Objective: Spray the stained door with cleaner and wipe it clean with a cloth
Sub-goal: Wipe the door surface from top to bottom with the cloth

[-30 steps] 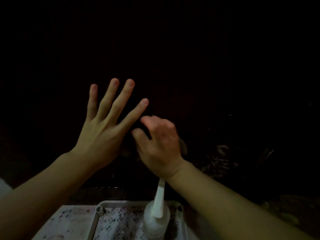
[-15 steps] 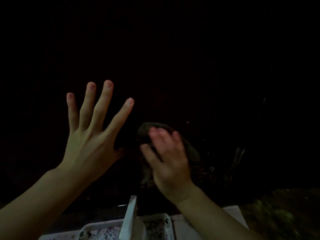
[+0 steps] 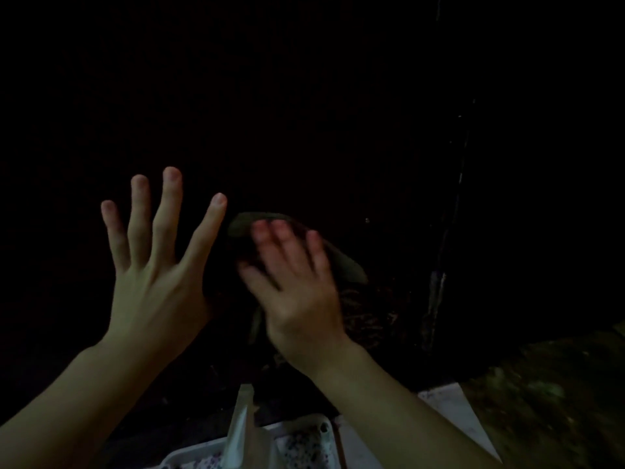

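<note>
The door (image 3: 304,113) is a very dark surface filling most of the view. My left hand (image 3: 152,282) lies flat against it with fingers spread, holding nothing. My right hand (image 3: 297,292) presses a dark cloth (image 3: 345,262) onto the door just right of the left hand; the hand is blurred by motion. Pale smears or streaks (image 3: 368,316) show on the door right of and below the cloth. The white spray bottle (image 3: 243,431) stands at the bottom centre, nozzle up, with neither hand on it.
A white tray (image 3: 304,424) with a speckled surface holds the bottle at the bottom edge. A pale flat board (image 3: 453,418) lies to its right. A mottled greenish surface (image 3: 548,394) fills the lower right. A thin vertical edge or frame (image 3: 439,282) runs down the door's right side.
My right hand went from a fist low on the door to flat fingers pressing the cloth, moving slightly up and right. My left hand stayed spread flat. The view shifted upward.
</note>
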The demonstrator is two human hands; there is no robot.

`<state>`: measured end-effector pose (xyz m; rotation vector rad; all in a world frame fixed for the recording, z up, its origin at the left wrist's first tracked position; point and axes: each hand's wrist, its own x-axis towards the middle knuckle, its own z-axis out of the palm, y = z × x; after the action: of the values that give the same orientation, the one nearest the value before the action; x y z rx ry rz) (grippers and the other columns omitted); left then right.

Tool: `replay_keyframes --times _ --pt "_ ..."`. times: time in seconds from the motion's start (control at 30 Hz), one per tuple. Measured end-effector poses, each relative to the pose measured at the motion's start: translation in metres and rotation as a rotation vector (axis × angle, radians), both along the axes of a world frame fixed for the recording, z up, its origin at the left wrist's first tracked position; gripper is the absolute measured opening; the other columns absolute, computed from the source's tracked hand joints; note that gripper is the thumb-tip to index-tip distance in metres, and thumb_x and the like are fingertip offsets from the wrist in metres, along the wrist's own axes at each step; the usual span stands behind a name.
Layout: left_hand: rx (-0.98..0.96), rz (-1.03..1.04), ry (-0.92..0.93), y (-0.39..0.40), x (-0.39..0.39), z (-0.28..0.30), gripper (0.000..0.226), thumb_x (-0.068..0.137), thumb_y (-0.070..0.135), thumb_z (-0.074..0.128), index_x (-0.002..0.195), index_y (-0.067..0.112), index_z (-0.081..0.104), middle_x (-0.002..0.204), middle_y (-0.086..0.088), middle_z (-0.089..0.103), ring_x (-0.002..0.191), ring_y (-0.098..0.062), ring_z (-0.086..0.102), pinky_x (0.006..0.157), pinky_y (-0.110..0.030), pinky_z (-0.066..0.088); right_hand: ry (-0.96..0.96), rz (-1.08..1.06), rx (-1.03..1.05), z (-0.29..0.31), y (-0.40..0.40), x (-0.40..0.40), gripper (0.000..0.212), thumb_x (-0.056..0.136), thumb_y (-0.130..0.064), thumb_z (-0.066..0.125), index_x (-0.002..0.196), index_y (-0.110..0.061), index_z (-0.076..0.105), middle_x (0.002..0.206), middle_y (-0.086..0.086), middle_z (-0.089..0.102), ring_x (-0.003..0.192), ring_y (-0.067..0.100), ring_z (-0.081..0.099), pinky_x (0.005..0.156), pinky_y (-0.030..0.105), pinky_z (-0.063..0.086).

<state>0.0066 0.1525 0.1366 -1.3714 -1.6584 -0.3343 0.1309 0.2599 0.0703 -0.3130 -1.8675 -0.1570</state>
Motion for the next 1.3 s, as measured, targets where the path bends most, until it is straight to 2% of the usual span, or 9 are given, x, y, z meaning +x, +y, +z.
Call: replay_keyframes --times 0.1,0.27,0.4,0.47,0.57,0.67,0.8,1.1,1.3 --pt "0.01 -0.008 -0.02 0.001 0.0 -0.001 0.109 0.063 0.044 0.086 0.15 0.017 0.027 0.156 -0.024 0.006 0.145 -0.042 -0.002 0.115 -0.062 -0.002 -0.017 -0.019 0.011 -0.005 0.003 0.003 0.033 0.099 -0.015 0.038 0.117 -0.017 0.066 0.146 0.007 0.034 0.138 0.025 0.032 0.112 0.051 0.023" --pt "0.041 -0.029 -0.052 0.006 0.0 -0.004 0.107 0.064 0.062 0.075 0.149 0.018 0.027 0.156 -0.023 0.008 0.146 -0.04 -0.001 0.105 -0.074 0.016 0.082 -0.275 -0.279 -0.075 0.026 0.046 0.042 0.092 0.0 0.042 0.129 -0.018 0.049 0.146 0.016 0.033 0.139 0.033 0.028 0.105 0.06 0.032" --pt "0.082 -0.04 -0.075 0.017 0.009 -0.007 0.108 0.067 0.069 0.07 0.15 0.018 0.024 0.154 -0.025 0.009 0.144 -0.044 0.001 0.099 -0.076 0.023 0.103 -0.144 -0.269 -0.039 0.016 0.035 0.039 0.097 -0.011 0.031 0.133 -0.014 0.046 0.147 0.02 0.029 0.141 0.037 0.022 0.108 0.062 0.023" --pt "0.103 -0.069 -0.082 0.023 0.013 -0.007 0.098 0.078 0.072 0.055 0.151 0.018 0.02 0.153 -0.027 0.009 0.14 -0.05 0.005 0.099 -0.077 0.021 0.179 -0.06 -0.249 0.002 0.011 0.024 0.041 0.095 -0.02 0.037 0.131 -0.011 0.053 0.148 0.019 0.027 0.142 0.035 0.019 0.112 0.059 0.017" --pt "0.114 -0.077 -0.084 0.034 0.024 -0.006 0.094 0.08 0.051 0.069 0.152 0.016 0.021 0.154 -0.026 0.007 0.14 -0.05 0.003 0.107 -0.074 0.007 0.26 -0.109 -0.208 0.028 0.02 0.014 0.044 0.094 -0.031 0.041 0.132 -0.011 0.052 0.15 0.017 0.025 0.142 0.033 0.019 0.113 0.056 0.016" --pt "0.132 -0.078 -0.09 0.044 0.036 -0.006 0.096 0.074 0.045 0.079 0.15 0.015 0.028 0.156 -0.024 0.007 0.142 -0.048 0.003 0.112 -0.062 -0.007 0.185 -0.249 -0.187 -0.019 0.031 0.018 0.042 0.095 -0.03 0.048 0.134 -0.016 0.041 0.149 0.02 0.026 0.141 0.035 0.022 0.112 0.057 0.02" --pt "0.116 -0.094 -0.108 0.053 0.046 -0.005 0.105 0.065 0.051 0.079 0.15 0.015 0.03 0.156 -0.023 0.006 0.142 -0.048 0.001 0.112 -0.063 -0.007 0.113 -0.296 -0.318 -0.08 0.03 0.041 0.034 0.099 -0.025 0.036 0.13 -0.013 0.04 0.149 0.021 0.022 0.142 0.034 0.018 0.107 0.06 0.028" --pt "0.149 -0.106 -0.11 0.062 0.051 -0.007 0.094 0.079 0.066 0.062 0.152 0.018 0.025 0.155 -0.026 0.009 0.14 -0.051 0.004 0.11 -0.063 -0.006 0.38 -0.238 -0.14 0.044 0.063 0.042 0.038 0.094 -0.027 0.045 0.125 -0.008 0.055 0.143 0.027 0.036 0.138 0.037 0.029 0.11 0.055 0.024" --pt "0.146 -0.095 -0.114 0.066 0.054 -0.007 0.106 0.066 0.059 0.077 0.15 0.017 0.029 0.156 -0.025 0.008 0.14 -0.051 0.003 0.109 -0.067 -0.002 0.29 -0.299 -0.263 -0.068 0.065 0.065 0.027 0.088 -0.019 0.056 0.11 -0.011 0.043 0.141 0.021 0.032 0.135 0.039 0.033 0.102 0.056 0.036"
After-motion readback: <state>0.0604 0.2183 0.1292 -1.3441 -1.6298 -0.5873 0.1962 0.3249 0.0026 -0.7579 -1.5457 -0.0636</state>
